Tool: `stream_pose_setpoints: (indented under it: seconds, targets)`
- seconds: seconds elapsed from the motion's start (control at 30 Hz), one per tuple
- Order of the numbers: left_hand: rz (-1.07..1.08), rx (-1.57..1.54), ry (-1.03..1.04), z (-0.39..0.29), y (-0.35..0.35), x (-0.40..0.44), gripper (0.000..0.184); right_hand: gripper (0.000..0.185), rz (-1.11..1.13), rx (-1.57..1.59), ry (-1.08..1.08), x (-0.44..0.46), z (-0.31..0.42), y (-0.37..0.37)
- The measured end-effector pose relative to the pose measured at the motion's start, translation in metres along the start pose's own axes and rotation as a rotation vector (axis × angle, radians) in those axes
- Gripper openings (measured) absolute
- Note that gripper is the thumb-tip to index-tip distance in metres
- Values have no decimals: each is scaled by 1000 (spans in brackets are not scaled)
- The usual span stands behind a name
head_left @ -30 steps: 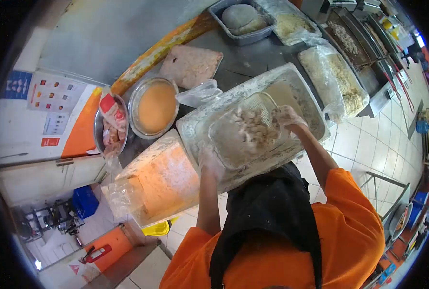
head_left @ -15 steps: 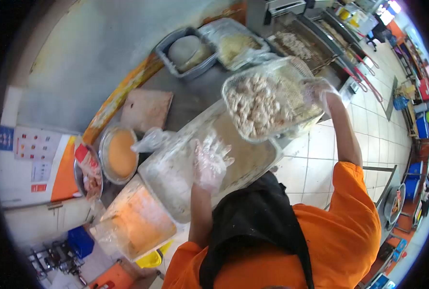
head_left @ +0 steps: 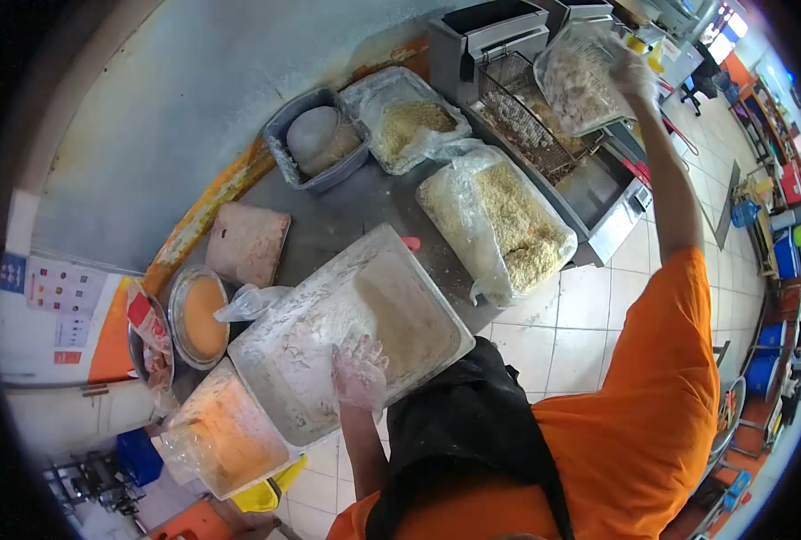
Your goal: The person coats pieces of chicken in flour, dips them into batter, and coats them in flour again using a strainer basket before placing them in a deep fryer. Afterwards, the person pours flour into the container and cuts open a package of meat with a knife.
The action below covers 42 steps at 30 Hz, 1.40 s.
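Note:
My right hand (head_left: pixel 634 76), in a clear plastic glove, grips the edge of a pale see-through mesh basket (head_left: pixel 583 67). The basket, with flour-coated pieces in it, is held tilted above the fryer (head_left: pixel 589 184). Beside it in the fryer sits a wire fry basket (head_left: pixel 519 85). Over the near side of a large white flour tray (head_left: pixel 283 346) is my left hand (head_left: pixel 361 371), gloved and dusted with flour. Its fingers are loosely spread and nothing is in it. Whether it touches the tray cannot be made out.
A plastic-lined tub of yellowish crumbs (head_left: pixel 517 216) stands between flour tray and fryer. Behind are a grey tub (head_left: pixel 319 175) and another crumb tray (head_left: pixel 409 126). At left are a bowl of orange liquid (head_left: pixel 204 315), a pinkish square board (head_left: pixel 247 243) and a tub of orange powder (head_left: pixel 234 441).
My right hand has carried the basket of coated pieces away from above the crumb tub to above the fryer, uncovering the crumbs. My left hand stays over the flour tray.

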<state>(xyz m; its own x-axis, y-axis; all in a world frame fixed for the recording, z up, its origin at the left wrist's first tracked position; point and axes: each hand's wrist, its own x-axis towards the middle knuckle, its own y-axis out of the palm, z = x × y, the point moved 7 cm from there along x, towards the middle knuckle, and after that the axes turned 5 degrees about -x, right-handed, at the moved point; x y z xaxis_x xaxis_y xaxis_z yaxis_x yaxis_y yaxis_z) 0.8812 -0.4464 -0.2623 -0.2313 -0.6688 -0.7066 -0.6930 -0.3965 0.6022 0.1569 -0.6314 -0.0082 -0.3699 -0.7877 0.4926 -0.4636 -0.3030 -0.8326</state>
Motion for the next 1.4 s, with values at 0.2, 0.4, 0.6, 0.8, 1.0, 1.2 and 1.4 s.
stream_pose_setpoints:
  seconds: [0.2, 0.4, 0.6, 0.8, 1.0, 1.2, 1.4]
  targets:
    - [-38, 64, 89, -7, -16, -10, 60, 27, 96, 45, -51, -16, 115, 1]
    - [-309, 299, 309, -53, -89, 1, 62, 24, 51, 16, -49, -15, 120, -10]
    - [-276, 1769, 1051, -48, -53, 118, 60, 27, -1, -47, -35, -28, 107, -40]
    - [-220, 2023, 782, -31, -130, 194, 27, 35, -105, -108, 54, -39, 85, -119]
    - [-201, 2000, 846, -84, -139, 130, 30, 31, -247, 188, -37, -105, 120, -185]
    - [-488, 2222, 1156, -128, -132, 143, 32, 18, -142, -162, -559, -248, 313, -163]
    - [65, 2193, 806, -85, -192, 168, 31, 33, 292, 654, -332, -353, 429, -190]
